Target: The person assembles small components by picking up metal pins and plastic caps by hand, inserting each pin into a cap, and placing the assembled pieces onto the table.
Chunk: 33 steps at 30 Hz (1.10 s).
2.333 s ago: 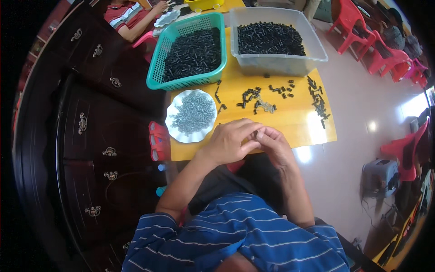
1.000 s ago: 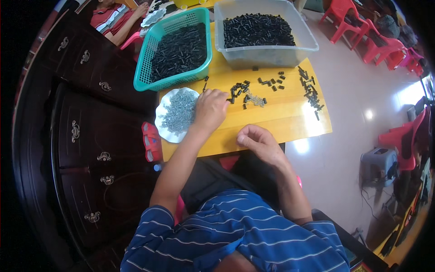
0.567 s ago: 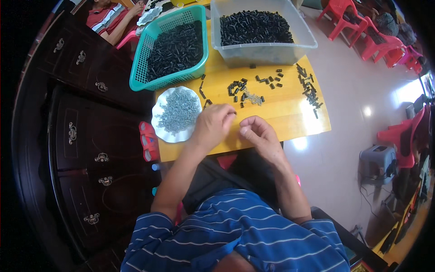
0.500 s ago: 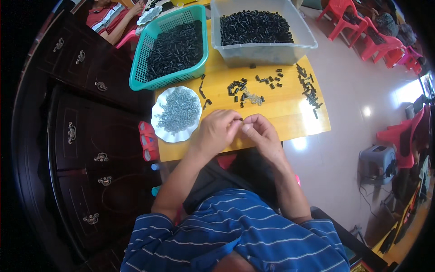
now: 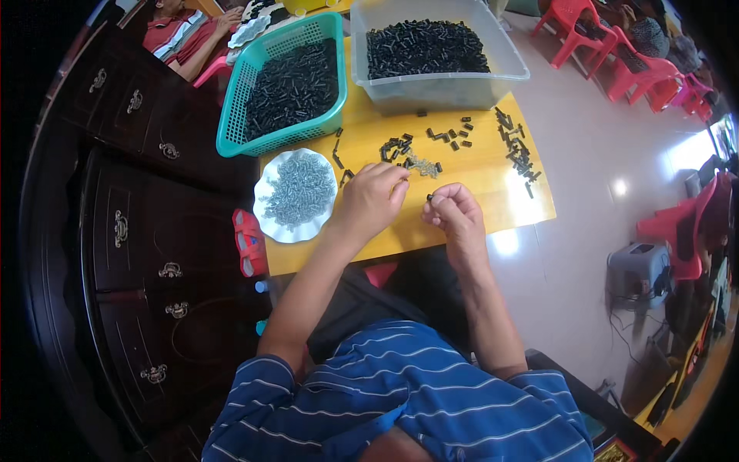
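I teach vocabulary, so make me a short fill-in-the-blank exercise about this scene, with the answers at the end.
1. The right hand grips a small piece coloured ____.
2. The plate beside the left hand is coloured ____.
3. In the picture, the see-through box stands to the ____ of the green basket.
4. The tabletop is coloured ____.
Missing words: black; white; right; yellow.

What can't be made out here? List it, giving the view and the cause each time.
Head view: most of the small dark piece, covered by the fingers and thumb of the right hand.
Head view: whether the left hand holds anything; its own curled fingers hide that.
Head view: the exact shape of the clear pieces, too small.
Head view: the top of the yellow container, cut off by the upper edge.
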Motion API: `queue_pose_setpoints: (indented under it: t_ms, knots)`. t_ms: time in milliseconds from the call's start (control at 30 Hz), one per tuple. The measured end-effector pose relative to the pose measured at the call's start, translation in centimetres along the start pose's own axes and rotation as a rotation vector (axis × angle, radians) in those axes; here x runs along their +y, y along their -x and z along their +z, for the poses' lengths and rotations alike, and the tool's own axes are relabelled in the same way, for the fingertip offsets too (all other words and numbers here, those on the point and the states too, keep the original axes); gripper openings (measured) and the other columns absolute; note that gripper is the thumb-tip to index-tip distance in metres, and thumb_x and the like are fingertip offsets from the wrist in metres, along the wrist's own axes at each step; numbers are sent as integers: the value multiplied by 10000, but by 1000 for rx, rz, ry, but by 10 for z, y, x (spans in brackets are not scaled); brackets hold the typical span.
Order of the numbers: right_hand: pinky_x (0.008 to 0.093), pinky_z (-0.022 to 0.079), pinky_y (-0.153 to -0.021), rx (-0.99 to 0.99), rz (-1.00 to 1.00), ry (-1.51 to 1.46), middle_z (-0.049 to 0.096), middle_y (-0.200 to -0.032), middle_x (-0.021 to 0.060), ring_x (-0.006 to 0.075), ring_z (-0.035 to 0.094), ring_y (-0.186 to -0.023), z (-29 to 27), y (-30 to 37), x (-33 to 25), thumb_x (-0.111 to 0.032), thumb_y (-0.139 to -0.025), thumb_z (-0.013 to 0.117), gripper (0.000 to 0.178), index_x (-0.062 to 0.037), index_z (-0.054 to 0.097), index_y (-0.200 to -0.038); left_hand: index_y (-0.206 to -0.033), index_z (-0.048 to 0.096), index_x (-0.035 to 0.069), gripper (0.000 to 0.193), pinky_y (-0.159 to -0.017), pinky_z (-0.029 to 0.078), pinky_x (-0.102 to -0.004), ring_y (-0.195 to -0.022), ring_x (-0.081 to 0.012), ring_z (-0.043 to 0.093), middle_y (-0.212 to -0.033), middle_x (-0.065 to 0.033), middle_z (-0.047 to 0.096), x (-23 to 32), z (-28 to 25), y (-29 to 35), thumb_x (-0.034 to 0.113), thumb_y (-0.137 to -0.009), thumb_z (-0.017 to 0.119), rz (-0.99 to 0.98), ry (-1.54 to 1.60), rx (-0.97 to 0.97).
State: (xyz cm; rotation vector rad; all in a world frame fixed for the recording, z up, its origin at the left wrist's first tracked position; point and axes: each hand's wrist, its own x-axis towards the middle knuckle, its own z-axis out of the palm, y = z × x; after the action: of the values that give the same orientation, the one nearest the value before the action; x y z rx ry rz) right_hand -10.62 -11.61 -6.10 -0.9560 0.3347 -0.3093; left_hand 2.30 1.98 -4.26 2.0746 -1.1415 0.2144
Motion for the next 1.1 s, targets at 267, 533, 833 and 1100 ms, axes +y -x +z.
queue_pose_setpoints:
  t_ms: [267,533,833,1100]
  knots:
    - [262,513,-785,154,15,-127,667,-891,44,103,597,-767,3,-1,-9,-123,-961,634,77,-72,608,-1013,-900,730,58,114,-777,549,-436,-884,-323,667,-899,-97,690,-14,26,-7,111,-805,763,-12,-170,10]
    - [266,545,-770,165,30,-235,659,-885,36,117,633,-779,-1,-1,-8,-152,-984,651,91,-91,602,-1032,-887,734,65,122,-774,546,-435,-881,-317,662,-886,-94,680,-13,26,-8,137,-802,782,-56,-202,-3]
    - [271,527,-809,160,55,-242,669,-915,38,117,634,-813,-1,-1,-9,-140,-967,663,106,-93,606,-1043,-848,730,68,63,-772,542,-428,-875,-299,651,-872,-79,667,-22,34,-10,107,-805,754,22,-256,-57]
    - [268,530,-815,105,82,-216,677,-924,31,110,641,-829,0,-1,-6,-165,-979,677,126,-96,610,-1060,-853,695,52,71,-752,514,-457,-840,-316,626,-848,-98,650,-27,34,-12,103,-820,732,124,-308,-89]
